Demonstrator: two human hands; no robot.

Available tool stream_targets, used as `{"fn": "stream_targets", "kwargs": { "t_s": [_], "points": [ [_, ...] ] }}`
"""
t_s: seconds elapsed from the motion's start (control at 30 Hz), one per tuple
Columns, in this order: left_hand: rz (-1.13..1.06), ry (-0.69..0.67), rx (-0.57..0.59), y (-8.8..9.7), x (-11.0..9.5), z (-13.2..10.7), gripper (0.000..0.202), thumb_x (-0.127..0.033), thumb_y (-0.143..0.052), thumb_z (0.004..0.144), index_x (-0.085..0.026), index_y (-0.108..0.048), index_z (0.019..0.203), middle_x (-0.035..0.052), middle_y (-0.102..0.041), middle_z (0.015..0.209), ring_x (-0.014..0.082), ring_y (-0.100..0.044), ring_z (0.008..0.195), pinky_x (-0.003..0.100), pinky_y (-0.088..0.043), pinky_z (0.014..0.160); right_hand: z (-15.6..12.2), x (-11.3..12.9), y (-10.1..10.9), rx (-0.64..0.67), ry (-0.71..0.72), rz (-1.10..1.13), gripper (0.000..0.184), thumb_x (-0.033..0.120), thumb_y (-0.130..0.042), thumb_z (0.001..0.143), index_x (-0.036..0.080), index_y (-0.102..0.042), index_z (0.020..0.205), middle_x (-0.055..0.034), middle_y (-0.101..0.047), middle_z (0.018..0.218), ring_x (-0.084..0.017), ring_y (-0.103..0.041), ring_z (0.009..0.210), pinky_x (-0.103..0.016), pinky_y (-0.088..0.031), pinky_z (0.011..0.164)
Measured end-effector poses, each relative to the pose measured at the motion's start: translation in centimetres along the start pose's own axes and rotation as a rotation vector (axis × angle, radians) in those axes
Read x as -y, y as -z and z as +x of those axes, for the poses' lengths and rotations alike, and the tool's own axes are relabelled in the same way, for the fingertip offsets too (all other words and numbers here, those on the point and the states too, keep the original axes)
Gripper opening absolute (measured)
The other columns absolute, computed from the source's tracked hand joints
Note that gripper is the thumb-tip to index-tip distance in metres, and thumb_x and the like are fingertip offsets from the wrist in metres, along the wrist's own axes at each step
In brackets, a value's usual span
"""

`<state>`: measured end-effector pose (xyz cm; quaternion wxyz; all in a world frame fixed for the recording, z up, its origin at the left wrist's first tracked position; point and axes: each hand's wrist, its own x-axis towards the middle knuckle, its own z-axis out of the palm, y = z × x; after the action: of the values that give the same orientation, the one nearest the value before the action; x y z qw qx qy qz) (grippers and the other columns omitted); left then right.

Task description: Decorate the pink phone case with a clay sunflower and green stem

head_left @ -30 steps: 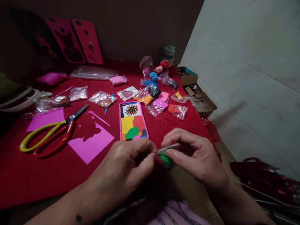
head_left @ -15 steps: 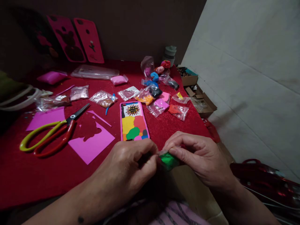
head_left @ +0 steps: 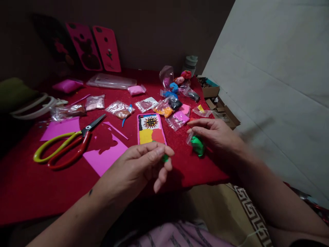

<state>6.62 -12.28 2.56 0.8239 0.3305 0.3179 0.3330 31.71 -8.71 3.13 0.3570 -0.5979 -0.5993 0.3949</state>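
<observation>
My left hand (head_left: 144, 164) hovers over the near edge of the red table (head_left: 38, 192), thumb and forefinger pinched on a small bit of green clay (head_left: 165, 158). My right hand (head_left: 218, 135) has reached out to the right over the table and holds a small clear bag of green clay (head_left: 197, 145) by its top. Between and just beyond the hands lies a pink phone case (head_left: 151, 129) covered with coloured clay patches and a sun pattern.
Yellow-and-red scissors (head_left: 66, 147) and pink cut paper (head_left: 102, 156) lie to the left. Several small bags of coloured clay (head_left: 177, 116) are scattered behind the case. Two pink cases (head_left: 106, 48) lean on the back wall. Cardboard boxes (head_left: 218, 103) sit at the right edge.
The hands have separated. My right hand moved forward and right with the bag of green clay. My left hand kept a small green piece pinched.
</observation>
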Motion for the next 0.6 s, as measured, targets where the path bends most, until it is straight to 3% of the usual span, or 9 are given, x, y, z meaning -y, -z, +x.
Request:
{"fn": "stream_targets", "kwargs": {
  "t_s": [0.13, 0.2, 0.3, 0.43, 0.5, 0.6],
  "points": [
    [-0.017, -0.068, 0.058, 0.5, -0.4, 0.2, 0.019, -0.024, -0.08, 0.082, -0.013, -0.076, 0.098, 0.0056, -0.075, 0.074, 0.0107, -0.067, 0.056, 0.017, -0.054, 0.055, -0.2, 0.7, -1.2, -0.255, 0.402, -0.338, 0.017, 0.022, -0.066, 0.088, 0.016, -0.077, 0.1, -0.0106, -0.077, 0.102, -0.025, -0.069, 0.096, -0.042, -0.053, 0.087],
    [0.059, -0.087, 0.067, 0.7, -0.9, 0.3, 0.017, -0.022, -0.077, 0.085, -0.014, -0.075, 0.1, 0.0052, -0.075, 0.075, 0.0101, -0.069, 0.058, 0.016, -0.055, 0.061, -0.8, 1.7, -1.9, -0.284, 0.509, -0.349, 0.015, 0.018, -0.064, 0.09, 0.018, -0.077, 0.096, -0.0086, -0.077, 0.099, -0.024, -0.069, 0.096, -0.041, -0.053, 0.089],
    [0.181, -0.113, 0.052, 0.8, -1.9, 0.3, 0.015, -0.02, -0.075, 0.086, -0.014, -0.074, 0.1, 0.0045, -0.076, 0.076, 0.0099, -0.069, 0.061, 0.016, -0.055, 0.064, -1.2, 3.6, -2.9, -0.036, 0.43, -0.161, 0.013, 0.019, -0.064, 0.09, 0.017, -0.076, 0.091, -0.0053, -0.078, 0.091, -0.019, -0.071, 0.085, -0.032, -0.054, 0.078],
    [0.433, -0.195, -0.017, 0.6, -4.1, 0.4, 0.011, -0.024, -0.074, 0.085, -0.015, -0.074, 0.092, 0.0028, -0.074, 0.069, 0.0114, -0.066, 0.056, 0.019, -0.056, 0.054, -0.2, 5.7, -3.8, 0.19, 0.269, 0.071, 0.021, 0.031, -0.064, 0.093, 0.016, -0.077, 0.085, -0.0028, -0.075, 0.08, -0.015, -0.067, 0.073, -0.026, -0.051, 0.068],
    [0.674, -0.327, -0.056, 0.3, -5.5, 0.7, 0.012, -0.025, -0.07, 0.087, -0.015, -0.074, 0.083, 0.0004, -0.071, 0.062, 0.0108, -0.062, 0.049, 0.019, -0.053, 0.047, 0.6, 6.2, -4.2, 0.309, 0.228, 0.17, 0.027, 0.034, -0.063, 0.095, 0.015, -0.076, 0.081, -0.0018, -0.072, 0.074, -0.012, -0.064, 0.068, -0.024, -0.05, 0.065],
    [1.003, -0.648, -0.102, 0.2, -7.3, 1.5, 0.012, -0.02, -0.067, 0.086, -0.017, -0.075, 0.078, -0.0041, -0.068, 0.058, 0.0071, -0.056, 0.045, 0.015, -0.046, 0.044, 1.9, 6.4, -4.8, 0.436, 0.182, 0.373, 0.03, 0.04, -0.065, 0.094, 0.016, -0.076, 0.079, -0.0022, -0.073, 0.073, -0.012, -0.065, 0.064, -0.024, -0.052, 0.063]
  ]
}}
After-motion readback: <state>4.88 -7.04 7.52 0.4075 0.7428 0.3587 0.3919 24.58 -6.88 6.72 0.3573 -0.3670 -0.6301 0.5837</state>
